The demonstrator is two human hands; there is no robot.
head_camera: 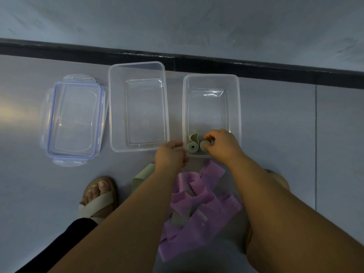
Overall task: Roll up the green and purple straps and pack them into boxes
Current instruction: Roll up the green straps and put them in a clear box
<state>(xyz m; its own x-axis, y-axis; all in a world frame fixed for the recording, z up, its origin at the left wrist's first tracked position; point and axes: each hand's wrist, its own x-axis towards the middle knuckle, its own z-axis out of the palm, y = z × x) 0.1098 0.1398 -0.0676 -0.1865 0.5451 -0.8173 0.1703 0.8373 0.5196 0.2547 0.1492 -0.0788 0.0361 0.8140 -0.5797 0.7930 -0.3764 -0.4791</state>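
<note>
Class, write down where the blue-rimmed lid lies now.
In the head view, the blue-rimmed lid lies flat on the floor at far left, just left of the empty clear box.

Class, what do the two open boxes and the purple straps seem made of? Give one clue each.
Clear rectangular boxes: probably rigid glossy plastic; the floor shows through. Purple straps: seemingly soft matte fabric or elastic; they lie folded and creased.

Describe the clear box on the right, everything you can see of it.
The right box is a clear, lidless rectangular plastic tub with rounded corners, upright on the grey floor. At its near end lie a loose-tailed green roll and a second green roll, pinched by the right hand reaching inside. The left hand sits at its near left corner; contact is unclear.
</note>
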